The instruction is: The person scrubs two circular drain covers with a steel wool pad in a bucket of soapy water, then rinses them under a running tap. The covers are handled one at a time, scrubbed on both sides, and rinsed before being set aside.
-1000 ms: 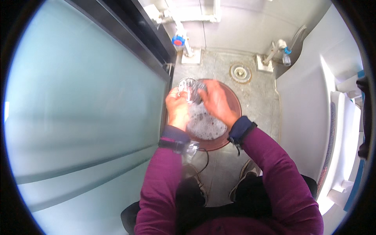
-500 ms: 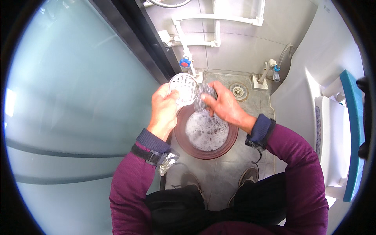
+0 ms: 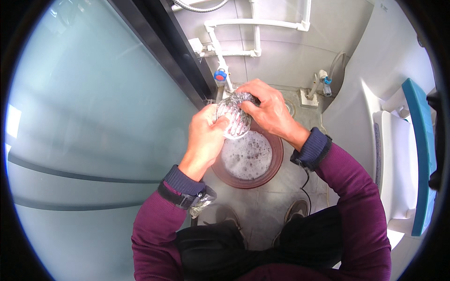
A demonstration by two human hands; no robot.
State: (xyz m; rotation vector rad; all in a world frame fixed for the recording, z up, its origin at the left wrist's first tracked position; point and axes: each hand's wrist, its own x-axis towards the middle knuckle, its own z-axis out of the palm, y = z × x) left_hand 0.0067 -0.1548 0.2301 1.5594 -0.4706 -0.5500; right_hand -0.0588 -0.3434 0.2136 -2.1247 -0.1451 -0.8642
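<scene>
My left hand (image 3: 202,136) grips a round slotted drain cover (image 3: 239,127), the thumb lying over its face. Closed around a grey steel wool scrubber (image 3: 241,98), my right hand (image 3: 271,107) presses it against the cover's upper edge. Both hands are above the far side of a reddish-brown basin (image 3: 277,165) on the floor. White suds with darker patches fill the middle of the basin. Fingers hide part of the scrubber and the cover's left rim.
A frosted glass panel (image 3: 89,122) with a dark frame stands on the left. White pipes (image 3: 255,22) and a blue-and-red valve knob (image 3: 220,75) are at the far wall. A floor drain (image 3: 290,108) shows partly behind my right hand. To the right stands a white fixture with a teal edge (image 3: 419,154).
The drain cover has shifted slightly right and nearer, and tilted. My right hand has moved up and left, bringing the steel wool scrubber from beside the cover onto its upper edge.
</scene>
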